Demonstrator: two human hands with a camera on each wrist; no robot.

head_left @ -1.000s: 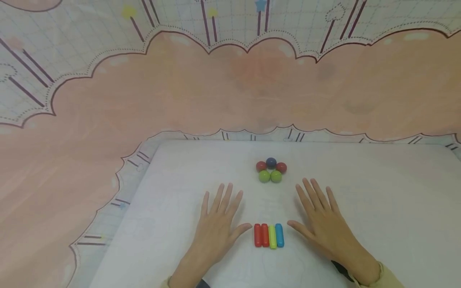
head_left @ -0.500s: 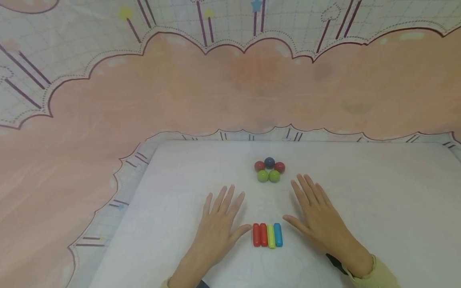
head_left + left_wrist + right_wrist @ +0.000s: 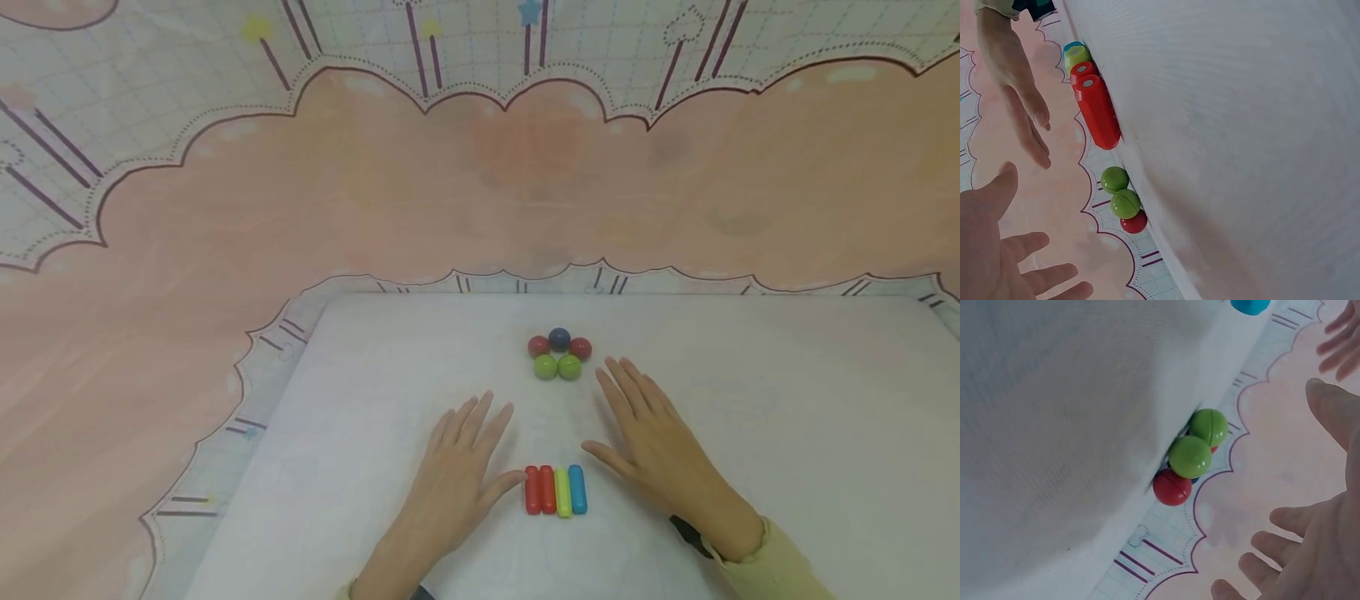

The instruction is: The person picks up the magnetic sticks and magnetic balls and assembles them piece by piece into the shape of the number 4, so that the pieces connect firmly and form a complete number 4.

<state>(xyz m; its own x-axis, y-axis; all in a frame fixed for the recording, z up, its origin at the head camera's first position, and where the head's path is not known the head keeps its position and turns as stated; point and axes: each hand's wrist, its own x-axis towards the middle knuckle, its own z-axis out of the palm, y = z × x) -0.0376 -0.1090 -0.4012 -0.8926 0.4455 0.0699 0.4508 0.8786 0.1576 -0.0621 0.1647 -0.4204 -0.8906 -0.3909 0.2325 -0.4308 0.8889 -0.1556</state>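
Observation:
Side by side on the white table lie two red sticks [image 3: 540,490], a yellow stick [image 3: 563,492] and a blue stick [image 3: 577,490]. Farther back, a ring of small balls holds two green balls [image 3: 557,367], two red balls [image 3: 1134,222] and a dark blue ball [image 3: 559,338]. My left hand [image 3: 456,475] is left of the sticks, fingers extended; its thumb overlaps the nearest red stick's edge in the head view, but the left wrist view shows a gap. To the right, my right hand [image 3: 656,442] has extended fingers, its fingertips near the balls. Both hands hold nothing.
The white tabletop [image 3: 360,358] ends at a back edge behind the balls. Beyond it hangs a cloth [image 3: 420,183] patterned with peach cloud shapes. A dark band [image 3: 690,535] shows at my right wrist beside a pale yellow sleeve [image 3: 772,562].
My right hand has moved left and slightly forward, closer to the balls. The left hand's fingers have drawn a little closer together. Sticks and balls keep their arrangement; the head view has shifted slightly.

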